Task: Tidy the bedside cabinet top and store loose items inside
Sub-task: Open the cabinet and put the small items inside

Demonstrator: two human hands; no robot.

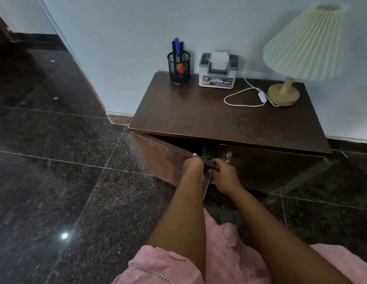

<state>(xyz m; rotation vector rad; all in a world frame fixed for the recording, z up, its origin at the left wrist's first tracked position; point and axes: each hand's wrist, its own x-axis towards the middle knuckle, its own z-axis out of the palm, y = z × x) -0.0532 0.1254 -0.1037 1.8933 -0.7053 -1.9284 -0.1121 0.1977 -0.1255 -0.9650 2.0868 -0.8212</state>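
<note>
Door: left door [170, 160] of the bedside cabinet [219, 119] stands ajar, by the wall; stiff board, likely a light swing
Left hand [194, 166]: fingers hooked over the door's top edge
Right hand [223, 176]: clenched on the free corner; best leverage there, away from the hinge
Top: pen holder [179, 67]; tissue box [217, 71]; lamp [283, 95]

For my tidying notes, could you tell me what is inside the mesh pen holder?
The mesh pen holder holds upright pens, one blue, plus something orange; its bottom is hidden.
</note>
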